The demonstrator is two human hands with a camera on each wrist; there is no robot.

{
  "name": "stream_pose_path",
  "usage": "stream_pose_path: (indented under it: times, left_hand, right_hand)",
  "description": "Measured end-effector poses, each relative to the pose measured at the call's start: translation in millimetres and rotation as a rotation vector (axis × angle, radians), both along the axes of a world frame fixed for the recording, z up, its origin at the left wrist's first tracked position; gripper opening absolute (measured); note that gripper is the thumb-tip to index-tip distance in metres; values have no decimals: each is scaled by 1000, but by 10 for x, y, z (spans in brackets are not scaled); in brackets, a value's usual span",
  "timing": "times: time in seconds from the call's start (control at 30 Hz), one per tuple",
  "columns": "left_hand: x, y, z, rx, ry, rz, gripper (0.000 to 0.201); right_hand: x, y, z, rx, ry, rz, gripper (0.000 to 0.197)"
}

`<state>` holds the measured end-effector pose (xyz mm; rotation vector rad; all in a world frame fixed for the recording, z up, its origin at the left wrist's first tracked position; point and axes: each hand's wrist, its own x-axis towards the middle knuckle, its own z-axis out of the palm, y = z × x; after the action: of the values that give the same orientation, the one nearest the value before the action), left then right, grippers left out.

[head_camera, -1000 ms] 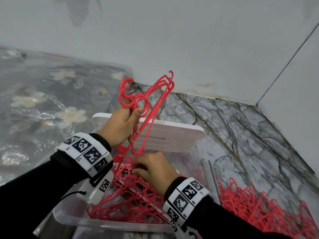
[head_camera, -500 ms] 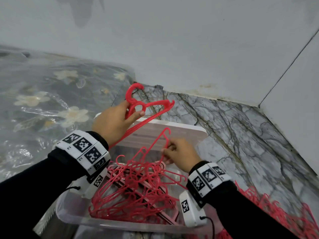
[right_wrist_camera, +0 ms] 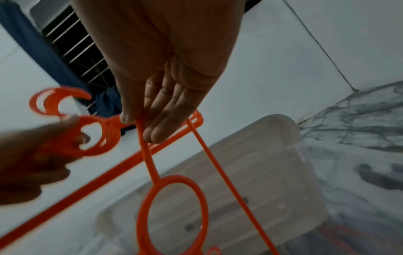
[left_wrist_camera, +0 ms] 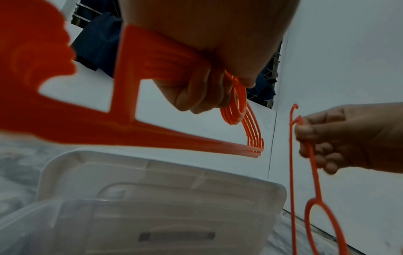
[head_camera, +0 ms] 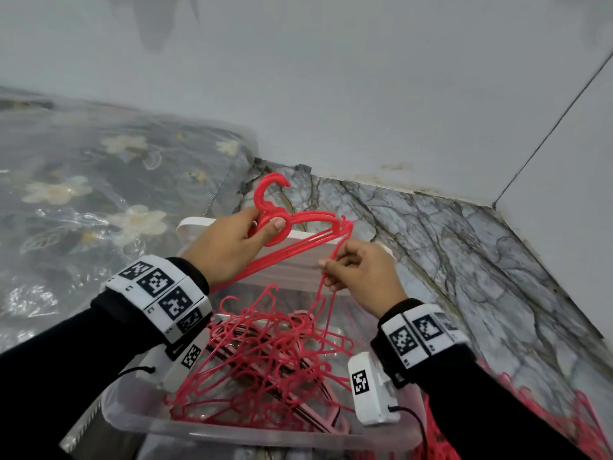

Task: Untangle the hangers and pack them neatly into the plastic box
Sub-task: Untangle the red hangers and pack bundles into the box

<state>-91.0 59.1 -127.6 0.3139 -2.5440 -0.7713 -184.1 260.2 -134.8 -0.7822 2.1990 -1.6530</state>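
Observation:
My left hand [head_camera: 232, 247] grips a neat stack of red hangers [head_camera: 308, 217] by their ring necks, hooks up, above the clear plastic box [head_camera: 232, 434]. The stack [left_wrist_camera: 237, 110] shows several hangers aligned. My right hand [head_camera: 355, 273] pinches the shoulder of a single red hanger [head_camera: 322, 290], which hangs down beside the stack's right tip. Its ring [right_wrist_camera: 172, 207] dangles below my right fingers [right_wrist_camera: 161, 120]. A tangle of red hangers [head_camera: 265, 363] lies inside the box under both hands.
The box's white-rimmed lid [head_camera: 199, 224] leans behind the box. Another heap of red hangers [head_camera: 570, 423] lies on the marble floor [head_camera: 464, 260] at the lower right. A plastic-covered floral bundle [head_camera: 83, 194] fills the left. Walls meet in a corner behind.
My left hand has tipped the stack from upright to nearly level. My right hand has left the tangle and lifted one hanger up to the stack's right tip.

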Motion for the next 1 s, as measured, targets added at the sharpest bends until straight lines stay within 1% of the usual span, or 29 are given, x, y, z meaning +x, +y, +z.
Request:
stream_pose_path:
  times: [0.07,0.17,0.2,0.27,0.33,0.4,0.43,0.5,0.57,0.6,0.67,0.73,0.77,0.83,0.9,0.93,0.97,1.0]
  left_hand:
    - [-15,44,-13,15,-5,-23,27]
    - [-54,65,-46,81,-18,-77,38]
    - [-61,60,-63,78,-18,-77,38]
    - [-55,54,-83,62,-13,-75,32]
    - [-47,52,-90,45,-12,-75,32]
    - [-42,43,-72,39,-19,-72,39]
    - [-35,36,-63,37,-23,-65,43]
    - [-15,31,-45,37,-29,-51,46]
    - [7,29,-33,53,-27,-51,48]
    - [17,29,-27,68,-29,-57,53]
    - [33,37,-10,100,-39,-79,72]
    - [42,54,12,135,-52,-125,93]
    - [45,65,20,150,-55,-158,101]
    - [44,95,31,171,-64,-221,110]
    - [41,119,29,196,-86,-287,114]
    - [38,137,19,206,-103,-315,111]
    - [29,157,6,212,-109,-337,103]
    - [21,186,-8,215,-110,-342,90]
  right_hand:
    - [42,-32,-125,131,107,28,23]
    - [164,-103,-318,352,298,150,19]
    - [214,-131,-381,406,354,185,20]
    - [288,-184,-456,443,408,191,21]
    - [278,-223,-460,399,404,112,20]
    - [207,-243,-377,288,302,2,18]
    - [170,-240,-308,209,219,-49,20]
    - [96,-213,-175,30,72,-145,25]
    - [30,-158,-41,-133,-35,-202,24]
    - [2,-125,28,-203,-85,-223,23]
    - [-44,-55,150,-327,-195,-254,21]
    - [-68,5,241,-404,-272,-273,18]
    - [-74,31,273,-427,-292,-285,17]
    - [-86,62,314,-463,-318,-317,19]
    - [-98,82,338,-497,-355,-346,19]
    - [-101,88,345,-516,-380,-356,19]
    - [-101,94,348,-532,-402,-361,18]
    - [-99,95,348,-543,-420,-362,17]
